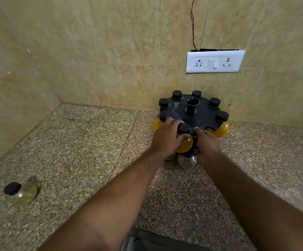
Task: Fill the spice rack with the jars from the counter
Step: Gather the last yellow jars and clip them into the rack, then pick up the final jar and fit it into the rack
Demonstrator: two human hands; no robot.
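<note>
Left hand (167, 136) fingers wrap one yellow jar (185, 142) at the rack (197, 116); right hand (207, 144) fingers curl against the rack's edge. Seven black caps show on top. One jar (23, 193) lies alone on the table (92, 151).

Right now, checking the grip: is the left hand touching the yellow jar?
Touching. The head view shows the left hand wrapped around the yellow jar.

White switchboard (215, 61) on tiled wall (110, 42)

Round black spice rack (197, 116) ringed with black-capped yellow jars (224, 128); 1 pale jar (23, 193) apart on counter (85, 160).
</note>
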